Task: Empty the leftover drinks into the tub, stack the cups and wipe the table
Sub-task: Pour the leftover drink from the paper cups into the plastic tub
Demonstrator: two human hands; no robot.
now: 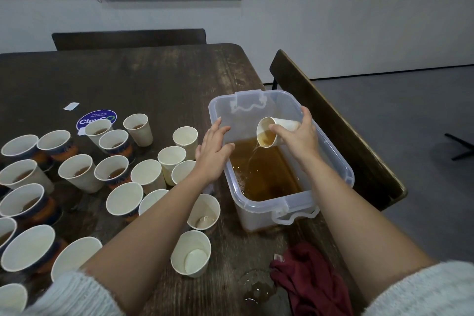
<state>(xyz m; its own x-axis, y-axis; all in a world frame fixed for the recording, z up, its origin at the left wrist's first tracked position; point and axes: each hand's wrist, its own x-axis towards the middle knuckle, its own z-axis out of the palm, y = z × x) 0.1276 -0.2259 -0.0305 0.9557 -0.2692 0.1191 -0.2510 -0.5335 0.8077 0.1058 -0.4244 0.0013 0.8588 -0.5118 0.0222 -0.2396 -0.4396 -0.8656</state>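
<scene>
1. 1 paper cup (275,131), tipped over the tub (346,174) at 2 o'clock, is clasped by the right hand (298,136).
2. Left hand (211,154) hovers with fingers spread, holding nothing.
3. Thin, light, crushable: best held mid-wall, gently.

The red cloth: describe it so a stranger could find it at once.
Start at the clear plastic tub of brown liquid on the wooden table. Nearer the person lies the cloth, crumpled beside a small puddle. It is the only dark red thing there.
</scene>
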